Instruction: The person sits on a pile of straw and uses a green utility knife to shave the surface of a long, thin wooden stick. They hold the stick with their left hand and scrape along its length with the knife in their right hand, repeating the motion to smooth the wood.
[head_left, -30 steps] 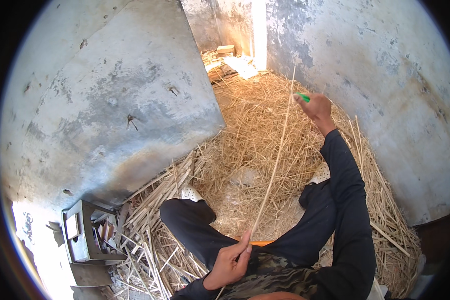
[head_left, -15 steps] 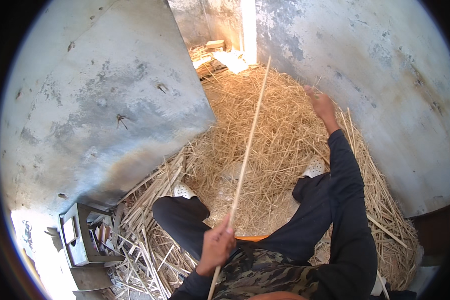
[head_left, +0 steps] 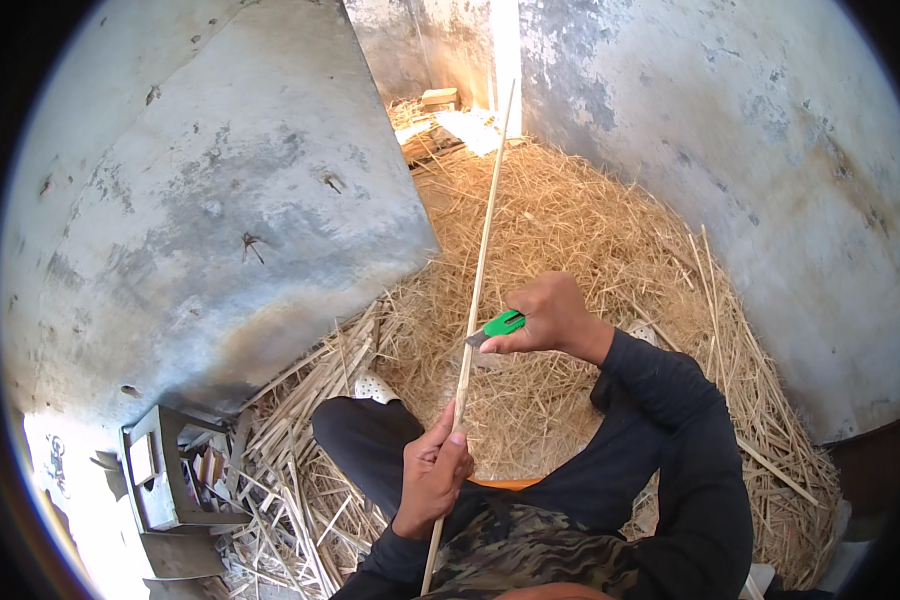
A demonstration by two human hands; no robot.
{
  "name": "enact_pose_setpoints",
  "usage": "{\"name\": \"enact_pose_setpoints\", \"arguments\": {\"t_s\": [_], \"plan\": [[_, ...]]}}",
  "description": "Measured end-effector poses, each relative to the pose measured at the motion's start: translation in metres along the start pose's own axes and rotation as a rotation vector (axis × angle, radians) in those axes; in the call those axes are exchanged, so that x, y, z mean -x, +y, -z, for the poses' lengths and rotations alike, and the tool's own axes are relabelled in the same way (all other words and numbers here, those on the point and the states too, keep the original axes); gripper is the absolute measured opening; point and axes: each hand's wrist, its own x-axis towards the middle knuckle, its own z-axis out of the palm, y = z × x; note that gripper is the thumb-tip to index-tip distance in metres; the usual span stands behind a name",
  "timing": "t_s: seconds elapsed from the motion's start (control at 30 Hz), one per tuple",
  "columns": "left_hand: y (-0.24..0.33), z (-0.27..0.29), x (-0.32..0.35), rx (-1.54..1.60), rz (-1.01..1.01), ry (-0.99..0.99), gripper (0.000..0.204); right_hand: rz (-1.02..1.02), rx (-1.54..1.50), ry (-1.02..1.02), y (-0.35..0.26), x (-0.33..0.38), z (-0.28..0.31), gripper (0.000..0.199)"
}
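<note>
A long, thin pale stick (head_left: pixel 484 235), which looks like bamboo or wood, runs from my lap up toward the bright corner. My left hand (head_left: pixel 436 470) is closed round its lower part, thumb lying along it. In my right hand (head_left: pixel 553 312) is a green utility knife (head_left: pixel 503 323), gripped in the fingers. Its dark blade end lies against the stick a little above my left hand. Whether the edge has bitten into the stick is too small to tell.
Fine shavings (head_left: pixel 560 220) heap over the floor ahead, between my legs and the walls. Split strips (head_left: pixel 300 480) pile at my left, beside a worn wooden box frame (head_left: pixel 160 470). A grey wall panel (head_left: pixel 240 200) stands left, another wall (head_left: pixel 730 200) right. A brick (head_left: pixel 439 98) lies far off.
My right hand has come back toward me from the far right, and the green knife now shows against the stick. The stick's far end has swung slightly left; my left hand still holds it.
</note>
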Motion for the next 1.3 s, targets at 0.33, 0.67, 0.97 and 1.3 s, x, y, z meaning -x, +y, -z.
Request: {"name": "enact_pose_setpoints", "arguments": {"t_s": [0.33,0.67,0.97,1.3], "plan": [[-0.008,0.001,0.02,-0.224,-0.036,0.024,0.045,-0.2,-0.013,-0.096,0.002,-0.002,0.003,0.076],[-0.018,-0.004,0.053,-0.559,-0.086,-0.135,0.044,-0.581,0.198,0.013,0.145,-0.005,0.017,0.076],[-0.02,0.01,0.074,-0.651,0.033,-0.32,0.043,-1.098,0.361,0.228,0.264,0.052,0.065,0.087],[-0.018,0.016,0.003,-0.204,0.067,0.066,0.046,-0.931,0.026,-0.051,0.19,0.038,0.048,0.079]]}}
